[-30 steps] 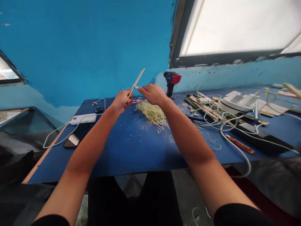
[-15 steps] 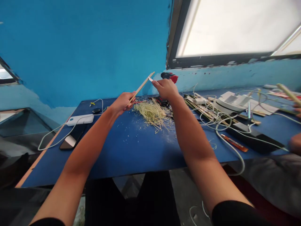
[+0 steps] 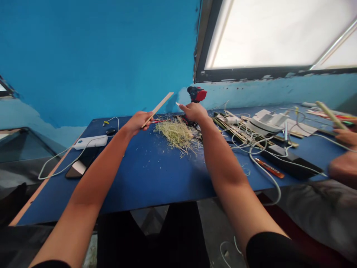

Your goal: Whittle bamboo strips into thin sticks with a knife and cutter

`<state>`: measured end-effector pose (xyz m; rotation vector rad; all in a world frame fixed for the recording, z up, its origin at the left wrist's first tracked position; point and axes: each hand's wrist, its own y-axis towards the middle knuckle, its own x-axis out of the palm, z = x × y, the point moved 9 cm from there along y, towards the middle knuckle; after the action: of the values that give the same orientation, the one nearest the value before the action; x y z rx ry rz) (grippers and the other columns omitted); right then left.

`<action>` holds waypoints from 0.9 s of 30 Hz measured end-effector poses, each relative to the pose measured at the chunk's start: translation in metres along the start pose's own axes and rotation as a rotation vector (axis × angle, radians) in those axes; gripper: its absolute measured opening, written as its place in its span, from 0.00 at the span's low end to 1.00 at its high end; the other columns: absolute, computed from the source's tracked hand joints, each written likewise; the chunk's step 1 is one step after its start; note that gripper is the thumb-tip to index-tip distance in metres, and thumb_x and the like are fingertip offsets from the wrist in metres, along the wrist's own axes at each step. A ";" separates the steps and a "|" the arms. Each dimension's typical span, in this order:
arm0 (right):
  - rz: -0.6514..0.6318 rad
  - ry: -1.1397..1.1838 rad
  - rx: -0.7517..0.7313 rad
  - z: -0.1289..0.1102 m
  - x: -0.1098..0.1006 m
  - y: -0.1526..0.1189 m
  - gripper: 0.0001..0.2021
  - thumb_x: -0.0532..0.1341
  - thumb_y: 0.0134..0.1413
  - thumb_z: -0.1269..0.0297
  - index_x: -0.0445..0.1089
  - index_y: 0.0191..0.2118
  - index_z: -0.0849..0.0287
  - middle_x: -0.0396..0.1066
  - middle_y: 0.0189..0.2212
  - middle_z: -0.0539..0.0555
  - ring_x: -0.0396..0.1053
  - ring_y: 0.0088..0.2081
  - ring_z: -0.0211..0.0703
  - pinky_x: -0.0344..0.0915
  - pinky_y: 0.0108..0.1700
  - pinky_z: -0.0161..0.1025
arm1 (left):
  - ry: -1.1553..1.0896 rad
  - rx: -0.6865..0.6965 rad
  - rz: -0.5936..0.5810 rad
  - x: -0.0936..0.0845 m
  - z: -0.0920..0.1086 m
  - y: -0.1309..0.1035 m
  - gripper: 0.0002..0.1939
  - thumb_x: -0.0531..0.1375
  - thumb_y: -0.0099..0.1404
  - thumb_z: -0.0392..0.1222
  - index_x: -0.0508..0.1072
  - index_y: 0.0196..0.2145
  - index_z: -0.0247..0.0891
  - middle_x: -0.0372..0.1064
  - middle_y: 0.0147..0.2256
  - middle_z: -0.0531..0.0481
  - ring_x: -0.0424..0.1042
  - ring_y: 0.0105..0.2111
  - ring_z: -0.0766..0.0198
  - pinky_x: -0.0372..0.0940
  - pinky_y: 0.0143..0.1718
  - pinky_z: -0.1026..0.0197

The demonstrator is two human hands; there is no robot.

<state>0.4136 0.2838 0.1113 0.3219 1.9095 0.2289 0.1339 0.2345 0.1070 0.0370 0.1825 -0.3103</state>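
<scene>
My left hand is closed around the lower end of a flat, pale bamboo strip, which slants up to the right above the table. In my right hand is a small knife; only its short bright blade shows past the thumb, the handle being hidden in the fist. The blade and strip are apart, with a narrow gap between them. Under and between both hands lies a heap of thin, yellow-green shavings. Just behind the right hand stands a red and black cordless drill.
The blue table holds a white power strip, a phone and a mouse at left. Tangled white cables, bamboo pieces and an orange utility knife lie right. Another person's hand grips a stick.
The strip and the knife blade have come apart; my left hand has drawn down and left with the strip. The view has shifted slightly right, and more of the other person's hands shows.
</scene>
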 end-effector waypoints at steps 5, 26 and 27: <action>0.048 0.147 -0.295 -0.047 -0.012 -0.010 0.28 0.49 0.75 0.41 0.57 0.25 0.52 0.61 0.24 0.53 0.59 0.30 0.45 0.50 0.36 0.45 | -0.113 0.057 0.080 -0.009 0.003 0.004 0.20 0.52 0.82 0.39 0.71 0.30 0.35 0.63 0.19 0.56 0.61 0.13 0.73 0.53 0.16 0.66; 0.185 0.018 -0.556 -0.148 -0.019 -0.064 0.23 0.46 0.75 0.43 0.56 0.31 0.53 0.60 0.25 0.52 0.53 0.29 0.44 0.42 0.35 0.44 | 0.065 0.231 0.195 -0.011 0.043 -0.022 0.23 0.48 0.83 0.42 0.70 0.30 0.38 0.58 0.14 0.59 0.54 0.11 0.72 0.50 0.16 0.66; 0.197 0.025 -0.550 -0.146 -0.020 -0.063 0.22 0.46 0.74 0.43 0.55 0.31 0.52 0.60 0.25 0.52 0.53 0.29 0.44 0.42 0.35 0.45 | 0.068 0.234 0.185 -0.009 0.043 -0.024 0.22 0.48 0.83 0.42 0.70 0.30 0.38 0.57 0.14 0.59 0.53 0.11 0.72 0.49 0.16 0.65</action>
<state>0.2764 0.2171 0.1608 0.1324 1.7557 0.8711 0.1254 0.2120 0.1509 0.2944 0.2081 -0.1447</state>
